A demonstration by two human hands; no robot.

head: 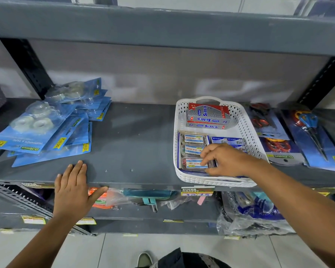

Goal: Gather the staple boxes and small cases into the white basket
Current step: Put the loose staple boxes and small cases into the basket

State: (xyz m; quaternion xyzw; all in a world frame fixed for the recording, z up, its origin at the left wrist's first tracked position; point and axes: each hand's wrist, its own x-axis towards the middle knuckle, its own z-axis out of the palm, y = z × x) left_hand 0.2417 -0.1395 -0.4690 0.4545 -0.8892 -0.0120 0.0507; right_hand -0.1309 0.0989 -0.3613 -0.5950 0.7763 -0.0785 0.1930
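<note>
A white basket (pixel 249 132) sits on a grey shelf (pixel 135 136), toward the right side. Inside it, at the back, lies a red and silver staple box (pixel 208 117). In front of that box, on the left side of the basket, three small clear cases (pixel 193 149) lie in a row, one behind the other. Beside them, on the right, are some blue packs (pixel 228 141).

The right hand (pixel 223 161) reaches into the front of the basket. Its fingers (pixel 206 151) are bent down and touch the nearest small case (pixel 194 163). I cannot tell if the hand is gripping the case or only resting on it.

The left hand (pixel 73 190) lies flat on the front edge of the shelf, with its fingers spread out. It holds nothing.

On the left part of the shelf is a messy pile of blue tape packs (pixel 46 128). To the right of the basket lie packs of scissors (pixel 309 130), one with blue and orange handles. The middle of the shelf, between the tape packs and the basket, is bare.
</note>
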